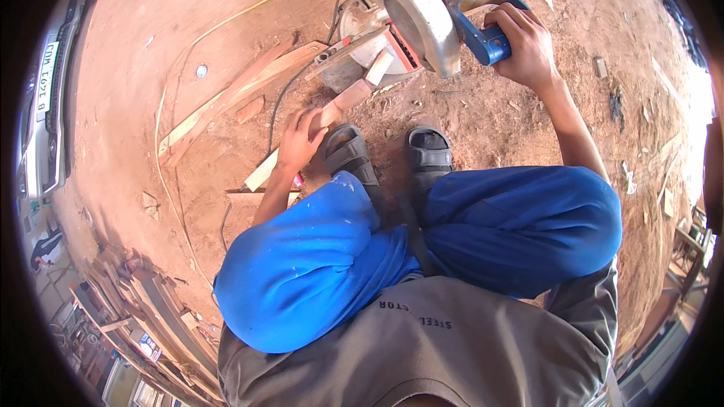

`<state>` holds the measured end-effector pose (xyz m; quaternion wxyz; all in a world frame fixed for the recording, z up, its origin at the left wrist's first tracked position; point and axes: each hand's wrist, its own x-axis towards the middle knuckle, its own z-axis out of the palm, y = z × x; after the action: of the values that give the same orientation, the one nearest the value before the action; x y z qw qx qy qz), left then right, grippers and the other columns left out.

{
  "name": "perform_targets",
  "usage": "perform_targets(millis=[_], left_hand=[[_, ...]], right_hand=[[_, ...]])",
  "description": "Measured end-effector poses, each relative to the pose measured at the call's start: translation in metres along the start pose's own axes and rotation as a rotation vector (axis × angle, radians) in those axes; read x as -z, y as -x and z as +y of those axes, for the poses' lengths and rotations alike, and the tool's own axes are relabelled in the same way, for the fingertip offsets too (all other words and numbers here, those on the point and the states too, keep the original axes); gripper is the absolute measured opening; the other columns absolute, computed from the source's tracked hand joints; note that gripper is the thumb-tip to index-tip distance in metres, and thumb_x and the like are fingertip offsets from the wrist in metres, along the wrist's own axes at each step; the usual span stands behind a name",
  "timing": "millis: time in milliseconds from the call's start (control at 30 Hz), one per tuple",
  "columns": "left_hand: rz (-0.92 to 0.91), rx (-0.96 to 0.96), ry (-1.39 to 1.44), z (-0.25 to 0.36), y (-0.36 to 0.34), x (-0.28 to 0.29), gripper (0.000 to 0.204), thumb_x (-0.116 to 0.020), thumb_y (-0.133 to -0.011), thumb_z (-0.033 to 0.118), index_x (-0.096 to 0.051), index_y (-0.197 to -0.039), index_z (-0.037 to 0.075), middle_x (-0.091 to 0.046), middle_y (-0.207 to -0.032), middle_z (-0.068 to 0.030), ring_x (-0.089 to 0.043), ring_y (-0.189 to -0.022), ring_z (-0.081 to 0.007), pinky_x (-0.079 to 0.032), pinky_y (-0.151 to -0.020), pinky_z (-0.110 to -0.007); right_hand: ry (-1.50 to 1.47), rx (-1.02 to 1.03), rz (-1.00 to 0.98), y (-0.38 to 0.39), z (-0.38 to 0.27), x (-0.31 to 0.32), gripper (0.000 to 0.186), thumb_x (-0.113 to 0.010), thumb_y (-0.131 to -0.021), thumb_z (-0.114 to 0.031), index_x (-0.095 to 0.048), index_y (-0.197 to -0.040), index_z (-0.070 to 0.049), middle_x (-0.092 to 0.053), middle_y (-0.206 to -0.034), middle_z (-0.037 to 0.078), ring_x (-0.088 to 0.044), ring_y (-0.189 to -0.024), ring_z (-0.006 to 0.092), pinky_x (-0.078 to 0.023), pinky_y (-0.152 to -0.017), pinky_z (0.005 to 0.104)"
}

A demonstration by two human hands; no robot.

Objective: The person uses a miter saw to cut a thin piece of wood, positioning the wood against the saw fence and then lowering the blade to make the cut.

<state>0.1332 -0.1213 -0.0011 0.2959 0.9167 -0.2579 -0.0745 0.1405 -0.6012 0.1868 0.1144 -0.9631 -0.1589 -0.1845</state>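
My right hand [524,47] is wrapped round the blue handle of a miter saw [422,7], which stands on the dirt ground ahead of my feet. Its rounded metal guard hides most of the blade. With my left hand [299,142] I grip a long pale wooden strip [330,113], fingers curled over its top. The strip slants from beside my left knee up to the saw's base, and its far end lies by the red plate near the guard. A reddish part shows along the wood between my left hand and the saw. Whether the blade touches the wood cannot be seen.
Loose boards [241,102] lie left of the saw. A dark cord and a yellowish hose [160,117] run over the ground. My sandalled feet [351,152] are close under the saw. Stacked timber [143,309] is at lower left, a parked vehicle [45,105] at far left.
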Motion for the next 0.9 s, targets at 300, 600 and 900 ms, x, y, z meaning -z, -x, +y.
perform_targets(millis=[300,600,900], left_hand=[[-0.116,0.215,-0.057,-0.037,0.045,0.016,0.051,-0.083,-0.079,0.018,-0.06,-0.124,0.014,-0.066,-0.121,-0.0153,-0.063,-0.113,-0.0419,-0.053,-0.099,-0.052],[0.064,0.113,-0.079,-0.009,0.015,0.002,0.051,-0.081,-0.085,0.029,-0.063,-0.129,0.01,-0.068,-0.122,-0.0149,-0.066,-0.108,-0.0387,-0.054,-0.096,-0.049],[0.088,0.156,-0.06,0.044,-0.072,-0.048,0.054,-0.085,-0.083,0.038,-0.067,-0.125,0.009,-0.071,-0.113,-0.0136,-0.068,-0.11,-0.0349,-0.058,-0.091,-0.046]], right_hand=[[-0.007,0.002,-0.011,-0.002,0.0,0.002,0.043,-0.078,-0.063,-0.006,-0.065,-0.104,-0.011,-0.069,-0.105,0.007,-0.069,-0.1,0.0339,-0.056,-0.087,0.0421],[0.012,0.011,0.035,-0.005,-0.004,0.005,0.041,-0.081,-0.062,-0.009,-0.065,-0.099,-0.012,-0.067,-0.098,0.004,-0.069,-0.093,0.031,-0.056,-0.082,0.0415],[0.011,-0.018,0.023,-0.007,-0.007,0.004,0.037,-0.081,-0.066,-0.009,-0.066,-0.1,-0.011,-0.068,-0.098,0.005,-0.069,-0.093,0.0333,-0.056,-0.082,0.0422]])
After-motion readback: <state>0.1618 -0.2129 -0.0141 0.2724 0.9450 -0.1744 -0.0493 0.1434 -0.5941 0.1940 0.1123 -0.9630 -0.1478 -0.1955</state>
